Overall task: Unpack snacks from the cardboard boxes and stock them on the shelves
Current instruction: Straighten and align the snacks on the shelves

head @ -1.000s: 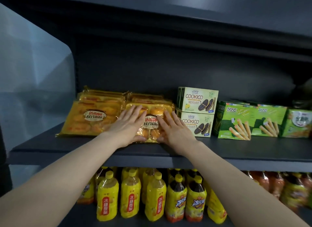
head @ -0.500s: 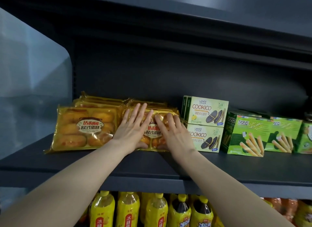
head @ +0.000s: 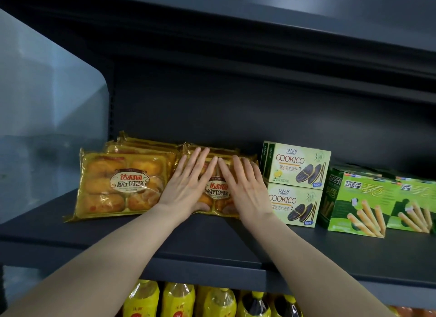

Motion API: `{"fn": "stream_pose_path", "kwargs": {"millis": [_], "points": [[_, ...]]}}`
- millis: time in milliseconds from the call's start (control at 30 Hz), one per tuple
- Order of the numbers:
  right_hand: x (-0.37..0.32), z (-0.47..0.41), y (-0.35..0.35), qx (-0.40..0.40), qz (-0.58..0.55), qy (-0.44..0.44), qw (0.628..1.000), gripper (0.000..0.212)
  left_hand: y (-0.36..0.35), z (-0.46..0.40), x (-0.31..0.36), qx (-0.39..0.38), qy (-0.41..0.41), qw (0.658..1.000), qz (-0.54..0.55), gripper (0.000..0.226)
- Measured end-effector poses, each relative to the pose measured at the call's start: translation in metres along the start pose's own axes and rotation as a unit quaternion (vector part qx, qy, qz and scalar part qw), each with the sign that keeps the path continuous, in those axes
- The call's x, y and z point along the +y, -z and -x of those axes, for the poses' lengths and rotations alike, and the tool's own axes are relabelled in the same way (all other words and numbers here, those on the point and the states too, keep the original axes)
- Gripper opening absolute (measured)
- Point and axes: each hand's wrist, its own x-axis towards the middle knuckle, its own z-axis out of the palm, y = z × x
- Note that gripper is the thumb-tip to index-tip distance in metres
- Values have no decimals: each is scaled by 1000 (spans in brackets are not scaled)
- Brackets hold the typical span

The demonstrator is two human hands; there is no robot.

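A person's two bare hands lie flat on a pack of cakes (head: 215, 191) standing on a dark grey shelf (head: 212, 243), the left hand (head: 186, 187) covering the pack's left side and the right hand (head: 245, 187) its right. The fingers of both hands are straight and held loosely side by side, slightly fanned, pointing up and inward so that the fingertips nearly meet over the top of the pack; the thumbs sit low near its bottom edge. The pack is a glossy yellow-gold plastic wrapper with crimped edges, showing golden-brown oval cakes through clear film and a dark-rimmed oval label with red and black Chinese lettering in its centre, partly visible between the hands. It leans back against more packs of the same kind behind it. Just to its left stands a second stack of cake packs (head: 122, 187), its front pack fully in view with cakes in rows around the same label. To the right, just beside the right hand, two pale green COOKICO biscuit boxes (head: 296, 182) are stacked one on the other, and beyond them stand bright green egg roll boxes (head: 358, 205). On the shelf below, yellow drink bottles (head: 179, 302) stand in a row. A translucent panel (head: 47, 118) closes the shelf's left end.
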Motion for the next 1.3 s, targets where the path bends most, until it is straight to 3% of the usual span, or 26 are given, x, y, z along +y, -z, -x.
{"fn": "stream_pose_path", "kwargs": {"millis": [133,233,300,433,500,567,667,733,867,967,1067,1300], "points": [[2,1,8,-23,-18,2,1000,118,7,1,3,-2,6,999,44,136],[11,-9,20,105,-120,-28,987,57,15,-3,-3,-29,2,998,49,143],[20,-27,29,133,-165,-70,975,35,20,-6,-5,-56,8,997,56,149],[33,-69,34,-103,-222,-109,963,37,14,-6,-3,-76,15,994,71,155],[36,-83,28,-154,-242,-134,948,35,9,-5,-3,-50,18,996,76,155],[37,-91,22,-141,-256,-146,945,37,7,-6,-3,-16,17,998,63,154],[35,-93,19,-39,-283,-152,946,36,6,-8,3,13,23,999,22,152],[34,-94,18,-23,-278,-135,951,34,6,-8,5,11,25,1000,6,150],[43,-110,24,-110,-283,-132,943,24,8,-10,-7,20,-2,999,25,144],[40,-126,25,-197,-288,-119,930,39,9,-10,-20,18,9,998,65,141],[36,-139,16,-272,-253,-98,923,34,5,-12,-27,1,14,997,80,137],[49,-150,22,-246,-266,-88,928,25,1,-9,-37,68,-5,997,32,136]]}}
